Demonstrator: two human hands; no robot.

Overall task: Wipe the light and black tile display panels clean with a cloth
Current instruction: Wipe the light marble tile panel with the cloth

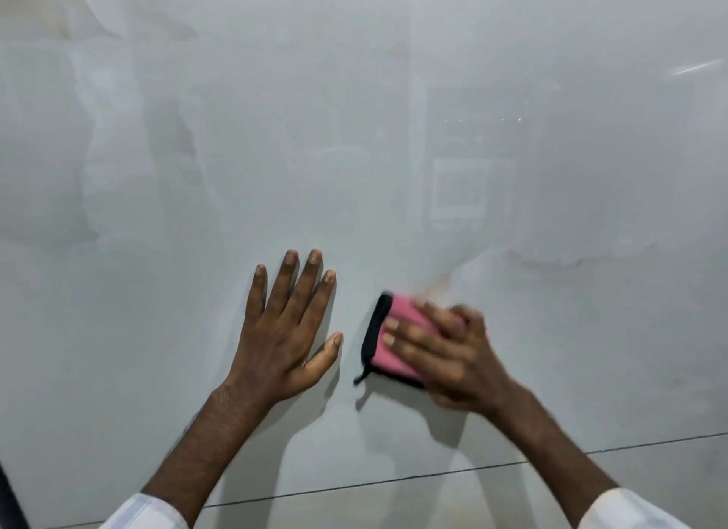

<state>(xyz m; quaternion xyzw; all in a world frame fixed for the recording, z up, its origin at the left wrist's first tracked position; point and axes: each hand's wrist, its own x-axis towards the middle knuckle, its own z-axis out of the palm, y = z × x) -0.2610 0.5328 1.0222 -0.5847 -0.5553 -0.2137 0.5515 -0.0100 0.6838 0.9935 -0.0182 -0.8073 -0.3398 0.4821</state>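
Pink cloth (402,310), black-edged with a short loop, head view: flat on the glossy pale-grey light tile panel (354,134), just right of the left hand (279,331). Left hand: fingers straight, spread, palm on panel. Right hand (453,355): blurred, extended fingers pressing cloth.

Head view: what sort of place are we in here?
Probably a tile showroom or store, though little shows. A big glossy light panel fills the view, a thin joint line crosses its foot, and the right hand presses a pink cloth on it.
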